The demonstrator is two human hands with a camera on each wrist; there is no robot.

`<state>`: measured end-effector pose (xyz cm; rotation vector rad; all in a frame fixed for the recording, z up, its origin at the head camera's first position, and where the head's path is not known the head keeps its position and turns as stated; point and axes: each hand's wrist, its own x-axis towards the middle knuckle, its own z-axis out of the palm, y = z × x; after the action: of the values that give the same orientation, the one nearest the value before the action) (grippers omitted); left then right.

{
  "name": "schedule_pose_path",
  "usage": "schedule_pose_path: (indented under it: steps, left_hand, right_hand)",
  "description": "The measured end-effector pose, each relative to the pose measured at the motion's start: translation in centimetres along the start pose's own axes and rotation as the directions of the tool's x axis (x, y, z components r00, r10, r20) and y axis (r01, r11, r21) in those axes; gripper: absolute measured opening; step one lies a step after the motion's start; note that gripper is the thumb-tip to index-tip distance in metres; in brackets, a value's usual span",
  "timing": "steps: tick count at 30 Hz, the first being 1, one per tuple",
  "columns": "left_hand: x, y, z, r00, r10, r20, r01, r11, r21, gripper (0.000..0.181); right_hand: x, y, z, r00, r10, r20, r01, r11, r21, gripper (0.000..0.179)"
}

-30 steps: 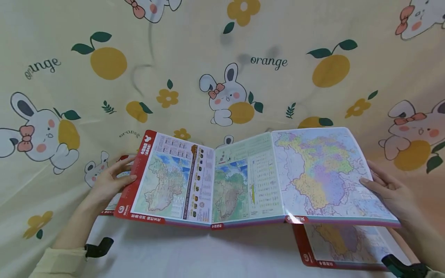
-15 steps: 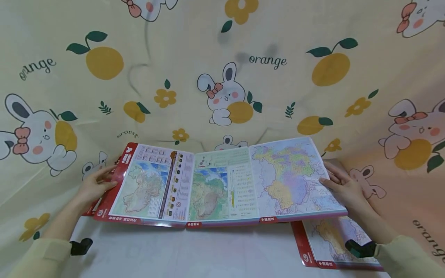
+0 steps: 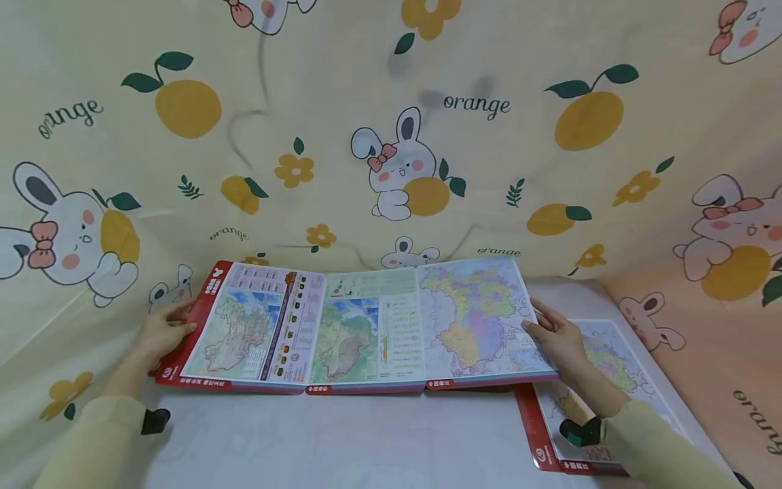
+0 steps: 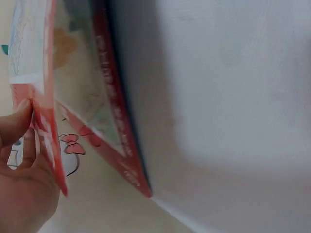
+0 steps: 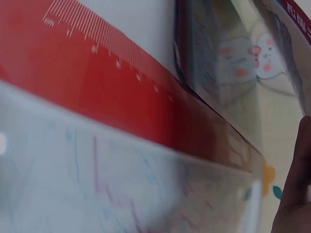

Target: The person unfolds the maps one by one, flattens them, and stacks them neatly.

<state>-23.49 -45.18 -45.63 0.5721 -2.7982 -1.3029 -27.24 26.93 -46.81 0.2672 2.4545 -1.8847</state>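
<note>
A white desk (image 3: 336, 441) was shown, backed at its far edge and bordered at its left and right edges by a pale yellow cloth (image 3: 293, 88). The cloth was printed with white rabbits, oranges, yellow flowers and the word "orange", and it was marked by soft creases and shadows. Near the right edge of the desk, a map booklet (image 3: 611, 367) with a red margin was laid flat, partly covered by the right forearm and sleeve (image 3: 660, 441). In the left wrist view, a red-edged sheet (image 4: 124, 131) was seen lying near the left end of the desk, below and beyond the lifted margin.

A folding map (image 3: 354, 333), opened to 3 panels, was held over the far half of the desk, stretched from near the left edge toward the right. Its red margin was turned to the left, and its right panel was overlapped onto the top left of the booklet. Whether its middle was rested on the desk could not be told.

The left end of the folding map was pinched by the left hand (image 3: 165, 333), with the thumb laid on the red margin and the other fingers tucked behind. The right end was gripped by the right hand (image 3: 559, 343), its thumb set on the front of the right panel. No wide gap was left at either hand: the fingers were closed around the 2 outer edges. In the right wrist view, the right hand was mostly cut off.
</note>
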Motion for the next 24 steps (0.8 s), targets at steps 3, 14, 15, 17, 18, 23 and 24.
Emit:
schedule_pose_path:
  steps: [3, 14, 15, 17, 18, 23, 24]
  left_hand:
    - [0.6, -0.6, 0.7, 0.999, 0.016, -0.043, -0.014, 0.999, 0.038, 0.062]
    - [0.3, -2.0, 1.9, 0.992, 0.095, -0.080, -0.074, 0.970, 0.233, 0.043]
    - [0.2, -2.0, 2.0, 0.990, 0.121, -0.066, -0.100, 0.961, 0.259, 0.044]
    - [-0.1, -2.0, 2.3, 0.986, 0.165, -0.019, -0.151, 0.939, 0.308, 0.049]
    - [-0.2, -1.9, 2.4, 0.982, 0.187, 0.005, -0.178, 0.927, 0.329, 0.051]
    - [-1.5, -1.2, 3.8, 0.955, 0.288, 0.077, -0.293, 0.864, 0.409, 0.057]
    - [-1.8, -0.9, 4.3, 0.947, 0.311, 0.083, -0.317, 0.850, 0.422, 0.056]
  right_hand:
    - [0.3, 0.6, 0.8, 1.000, 0.020, -0.010, -0.021, 1.000, -0.024, 0.070]
    - [-1.0, 1.6, 1.8, 0.997, -0.032, 0.068, 0.050, 0.954, -0.296, 0.075]
    - [-1.2, 1.6, 1.8, 0.993, -0.054, 0.100, 0.084, 0.941, -0.328, 0.077]
    - [-1.6, 1.7, 1.9, 0.982, -0.089, 0.165, 0.147, 0.912, -0.383, 0.080]
    - [-1.8, 1.8, 1.9, 0.975, -0.103, 0.197, 0.177, 0.897, -0.406, 0.082]
    - [-2.4, 2.4, 2.5, 0.929, -0.172, 0.328, 0.308, 0.851, -0.426, 0.090]
    - [-2.5, 2.5, 2.7, 0.918, -0.194, 0.346, 0.341, 0.831, -0.439, 0.092]
